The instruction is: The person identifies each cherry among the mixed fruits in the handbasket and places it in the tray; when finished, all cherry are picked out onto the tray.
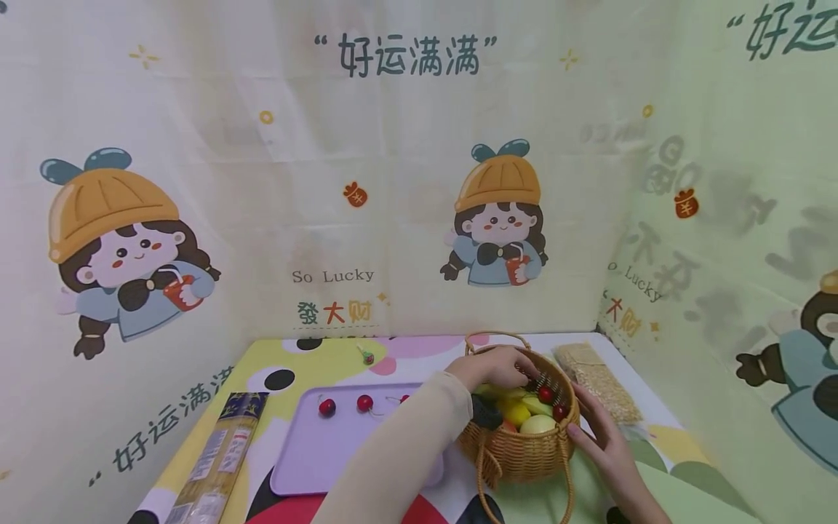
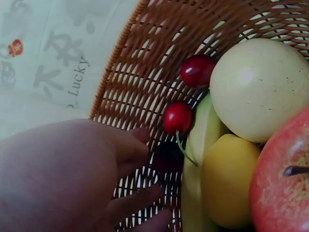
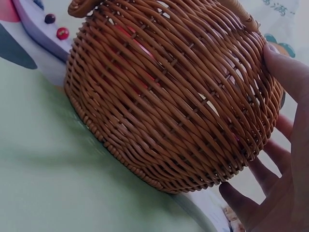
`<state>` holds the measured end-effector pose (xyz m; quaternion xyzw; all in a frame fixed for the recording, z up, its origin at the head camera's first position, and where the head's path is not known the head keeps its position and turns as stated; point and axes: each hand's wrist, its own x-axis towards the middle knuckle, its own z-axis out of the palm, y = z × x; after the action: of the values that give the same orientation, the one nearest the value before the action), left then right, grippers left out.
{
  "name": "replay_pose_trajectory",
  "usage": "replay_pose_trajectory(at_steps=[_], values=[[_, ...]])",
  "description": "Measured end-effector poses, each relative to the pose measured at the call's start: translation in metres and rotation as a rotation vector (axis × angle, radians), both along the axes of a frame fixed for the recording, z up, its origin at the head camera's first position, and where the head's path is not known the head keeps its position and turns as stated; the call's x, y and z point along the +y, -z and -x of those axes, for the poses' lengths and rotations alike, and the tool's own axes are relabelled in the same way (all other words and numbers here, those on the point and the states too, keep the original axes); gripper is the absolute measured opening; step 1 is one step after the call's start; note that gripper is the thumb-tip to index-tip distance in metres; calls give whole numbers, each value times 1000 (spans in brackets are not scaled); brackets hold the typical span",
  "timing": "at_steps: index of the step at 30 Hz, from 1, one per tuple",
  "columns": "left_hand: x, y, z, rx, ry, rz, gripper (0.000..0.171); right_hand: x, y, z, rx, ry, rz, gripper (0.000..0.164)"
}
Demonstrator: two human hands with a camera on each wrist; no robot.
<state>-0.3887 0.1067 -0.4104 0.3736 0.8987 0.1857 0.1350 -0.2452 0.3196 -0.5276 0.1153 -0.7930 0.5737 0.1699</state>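
Observation:
A brown wicker basket (image 1: 524, 458) holds fruit: a yellow lemon-like fruit (image 2: 231, 181), a red apple (image 2: 285, 179), a pale round fruit (image 2: 260, 89), a banana (image 2: 193, 193) and red cherries (image 2: 177, 117). Inside it, my left hand (image 1: 500, 367) reaches down along the woven wall. In the left wrist view its fingers are spread apart beside a dark round thing (image 2: 166, 157), too shadowed to identify; no grip on it shows. My right hand (image 1: 605, 437) holds the basket's right side, with the thumb and fingers spread around the wicker in the right wrist view.
Left of the basket, a purple tray (image 1: 308, 458) bears cherries (image 1: 364, 402). Bagged noodles (image 1: 216, 458) lie at the far left, and a bag of grain (image 1: 599, 382) lies behind the right hand. A small green-and-red item (image 1: 368, 357) is behind the tray. Printed cloth walls surround the table.

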Motion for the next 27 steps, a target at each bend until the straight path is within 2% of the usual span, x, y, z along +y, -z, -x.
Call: replay_pose_trajectory(at_steps=[7,12,15,22,27], values=[[3,3,1,-38,15,36,38,-7,-1,0,-19,-5,14,67],[3,-3,-2,25,40,116,36,-7,-2,2,-29,-16,15,68],[4,-4,-5,39,52,140,33,-6,-2,2,-33,-6,10,68],[6,-4,-13,-10,-7,172,31,-4,-1,0,-65,-1,5,67],[6,-7,-13,6,-26,135,22,-2,-2,1,-55,5,4,67]])
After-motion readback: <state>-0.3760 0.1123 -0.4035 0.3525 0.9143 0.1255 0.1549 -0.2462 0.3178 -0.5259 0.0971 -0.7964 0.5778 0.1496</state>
